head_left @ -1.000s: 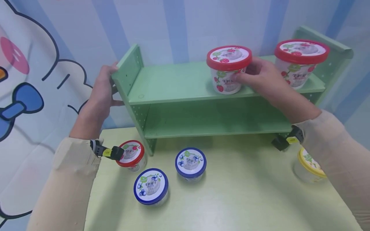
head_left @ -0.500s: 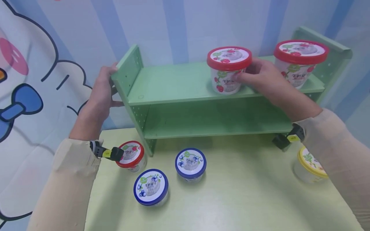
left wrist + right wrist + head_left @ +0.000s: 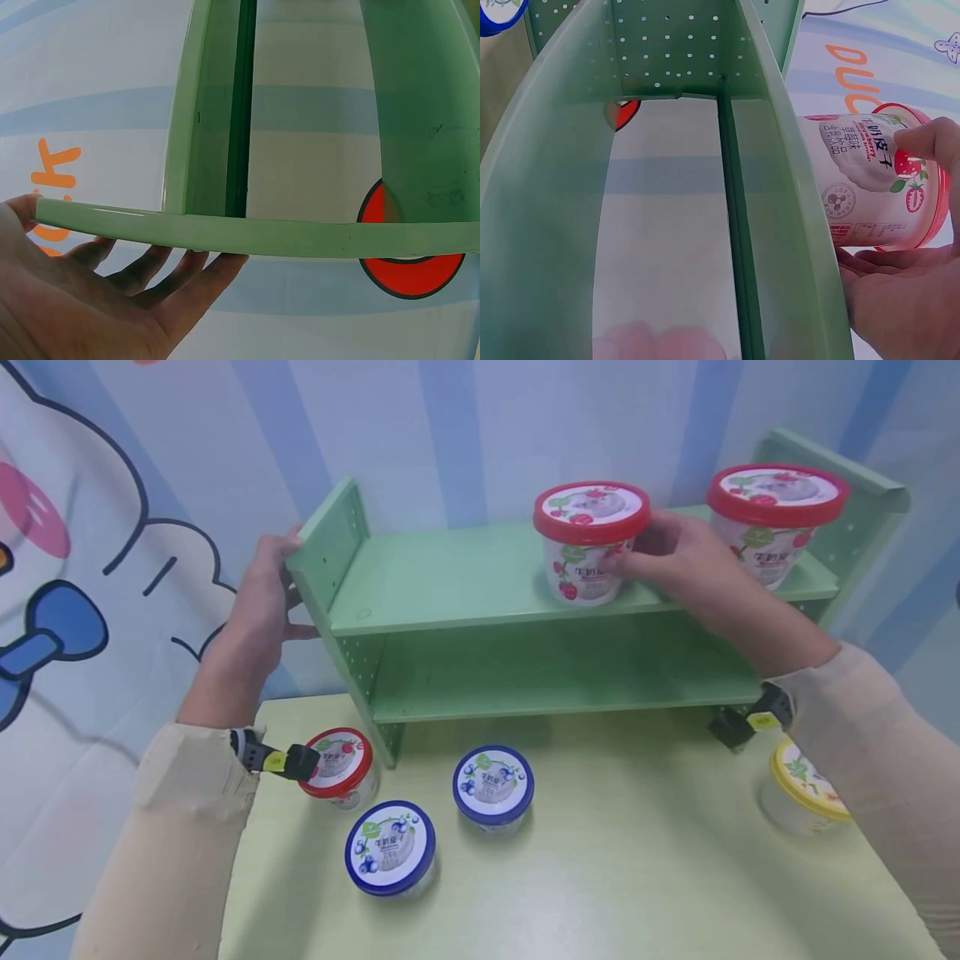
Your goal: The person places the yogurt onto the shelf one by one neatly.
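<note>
On the top board of a green two-tier shelf rack (image 3: 465, 568), my right hand (image 3: 693, 564) grips a red-lidded strawberry tub (image 3: 588, 572) by its right side. The tub stands upright near the board's front edge. In the right wrist view my thumb presses the tub's printed wall (image 3: 866, 172), with fingers curled beneath it in that view. My left hand (image 3: 251, 602) rests against the outside of the rack's left side panel (image 3: 326, 552). The left wrist view shows its fingers (image 3: 202, 281) spread, fingertips at the panel (image 3: 300, 236).
Another red-lidded tub (image 3: 768, 547) stands at the top board's right end. On the table (image 3: 600, 877) are a red-lidded tub (image 3: 352, 793), two blue-lidded blueberry tubs (image 3: 390, 852), (image 3: 493, 785) and a yellow-lidded tub (image 3: 795, 806) partly behind my right sleeve. A printed wall covering (image 3: 405, 443) hangs behind.
</note>
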